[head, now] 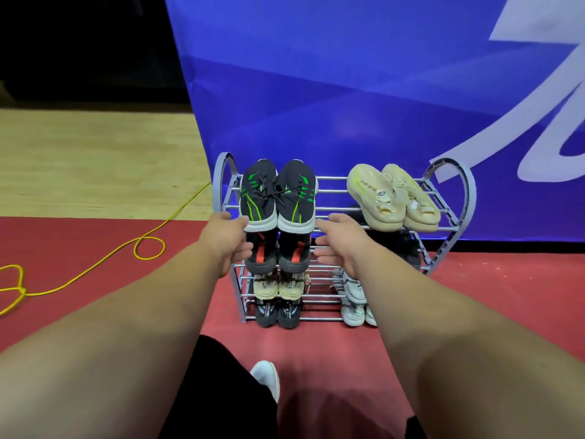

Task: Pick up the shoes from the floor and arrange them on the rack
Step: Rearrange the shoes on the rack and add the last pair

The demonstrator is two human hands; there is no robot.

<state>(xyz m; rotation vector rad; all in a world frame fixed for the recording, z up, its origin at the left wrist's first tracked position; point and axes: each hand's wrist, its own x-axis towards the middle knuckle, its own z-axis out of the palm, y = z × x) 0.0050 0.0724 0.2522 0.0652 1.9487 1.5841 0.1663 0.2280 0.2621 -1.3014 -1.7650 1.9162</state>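
Observation:
A grey metal shoe rack (449,213) stands on the red floor against a blue banner. On its top shelf, at the left, sits a pair of black shoes with green stripes (278,198), and at the right a pair of cream shoes (394,198). Lower shelves hold black-and-red shoes (277,251), cream sneakers (278,286), black sneakers (277,315) and light grey shoes (353,296). My left hand (229,239) is open, fingertips at the heel of the left black-green shoe. My right hand (340,242) is open just right of the pair, holding nothing.
A yellow cord (148,245) loops over the red floor and wooden floor at the left. My dark trouser leg and white shoe (266,375) are below, in front of the rack. The blue banner (348,90) rises right behind the rack.

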